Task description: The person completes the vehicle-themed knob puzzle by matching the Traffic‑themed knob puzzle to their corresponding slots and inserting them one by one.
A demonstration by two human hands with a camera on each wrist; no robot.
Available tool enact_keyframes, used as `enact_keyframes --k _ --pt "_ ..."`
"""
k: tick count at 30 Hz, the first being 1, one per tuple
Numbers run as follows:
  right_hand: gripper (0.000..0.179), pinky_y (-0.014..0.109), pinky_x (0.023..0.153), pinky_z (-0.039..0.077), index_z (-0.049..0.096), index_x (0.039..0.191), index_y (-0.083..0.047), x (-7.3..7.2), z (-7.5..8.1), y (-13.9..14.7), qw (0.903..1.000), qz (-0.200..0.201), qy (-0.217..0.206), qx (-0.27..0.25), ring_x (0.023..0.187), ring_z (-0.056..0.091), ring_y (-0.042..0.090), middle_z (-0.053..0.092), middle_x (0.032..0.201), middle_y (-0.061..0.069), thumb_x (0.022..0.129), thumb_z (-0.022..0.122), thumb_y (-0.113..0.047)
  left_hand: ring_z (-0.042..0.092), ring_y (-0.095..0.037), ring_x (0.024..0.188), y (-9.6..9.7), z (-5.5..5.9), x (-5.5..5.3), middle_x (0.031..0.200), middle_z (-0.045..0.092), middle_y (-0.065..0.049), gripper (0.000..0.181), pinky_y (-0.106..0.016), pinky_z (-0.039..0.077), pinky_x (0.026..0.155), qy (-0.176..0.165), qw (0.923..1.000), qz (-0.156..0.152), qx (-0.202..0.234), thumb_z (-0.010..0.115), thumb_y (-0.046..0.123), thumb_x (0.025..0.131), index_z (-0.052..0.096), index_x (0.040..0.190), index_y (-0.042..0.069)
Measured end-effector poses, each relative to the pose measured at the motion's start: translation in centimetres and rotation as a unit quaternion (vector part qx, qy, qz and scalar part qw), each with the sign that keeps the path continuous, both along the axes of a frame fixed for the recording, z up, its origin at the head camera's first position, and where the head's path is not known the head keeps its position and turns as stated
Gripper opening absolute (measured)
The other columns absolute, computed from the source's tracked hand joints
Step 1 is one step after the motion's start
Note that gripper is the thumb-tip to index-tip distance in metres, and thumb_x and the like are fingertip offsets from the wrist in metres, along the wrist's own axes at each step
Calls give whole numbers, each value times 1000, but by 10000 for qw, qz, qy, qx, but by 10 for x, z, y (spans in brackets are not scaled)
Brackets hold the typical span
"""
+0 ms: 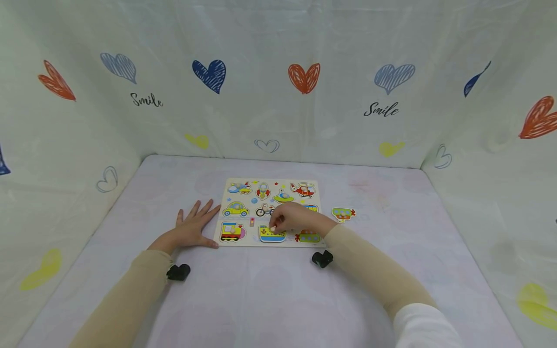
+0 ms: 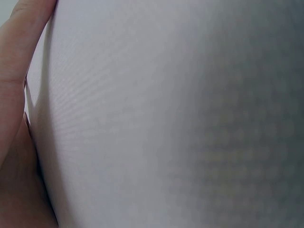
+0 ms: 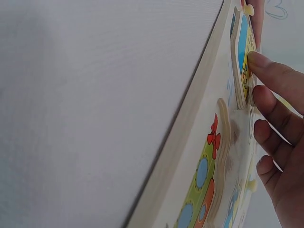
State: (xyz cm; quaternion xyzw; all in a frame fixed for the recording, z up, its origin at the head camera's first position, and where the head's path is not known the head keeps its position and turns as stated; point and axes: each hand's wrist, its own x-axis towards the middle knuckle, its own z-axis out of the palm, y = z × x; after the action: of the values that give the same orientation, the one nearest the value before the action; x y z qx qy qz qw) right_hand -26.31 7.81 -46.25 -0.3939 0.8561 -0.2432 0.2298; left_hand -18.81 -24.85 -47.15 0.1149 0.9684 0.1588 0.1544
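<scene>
A wooden peg puzzle board (image 1: 250, 244) with vehicle pictures lies on the table. My right hand (image 1: 289, 217) is over its lower middle, fingers bent, pinching a yellow and blue ship puzzle piece (image 1: 266, 238) near its pale knob. In the right wrist view, fingertips touch the face of the ship piece, whose thick edge stands out above the board. My left hand (image 1: 193, 229) lies flat with fingers spread on the table, its fingertips and thumb right at the board's left edge. The left wrist view shows part of that hand beside the pale table surface.
A loose submarine piece (image 1: 343, 214) lies on the table to the right of the board. Its matching green submarine picture (image 3: 202, 173) shows in the board's lower right corner. A pale curtain (image 1: 261, 106) printed with hearts surrounds the table on three sides.
</scene>
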Motion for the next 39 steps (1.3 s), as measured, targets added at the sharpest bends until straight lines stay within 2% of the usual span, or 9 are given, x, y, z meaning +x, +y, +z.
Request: enact_keyframes --k 21,28,39 --pt "6 23 67 46 73 90 -26 2 -3 -4 9993 -100 -352 14 76 53 10 63 82 -8 86 77 -23 -10 -46 144 1 0 1 162 2 -18 118 -72 -14 103 -13 10000 9 -10 81 60 67 20 155 12" --pt "7 23 69 46 73 91 -25 1 -4 -3 9991 -116 -398 18 78 54 11 63 84 -8 86 77 -24 -9 -47 144 1 0 1 161 4 -19 119 -71 -13 103 28 10000 10 59 82 60 65 21 155 11" --pt "7 23 69 46 72 92 -25 2 -4 -3 9989 -108 -465 -22 79 53 10 62 84 -7 86 76 -22 -10 -46 144 0 -3 -1 162 3 -18 119 -72 -14 103 -9 10000 21 -61 81 61 66 19 155 12"
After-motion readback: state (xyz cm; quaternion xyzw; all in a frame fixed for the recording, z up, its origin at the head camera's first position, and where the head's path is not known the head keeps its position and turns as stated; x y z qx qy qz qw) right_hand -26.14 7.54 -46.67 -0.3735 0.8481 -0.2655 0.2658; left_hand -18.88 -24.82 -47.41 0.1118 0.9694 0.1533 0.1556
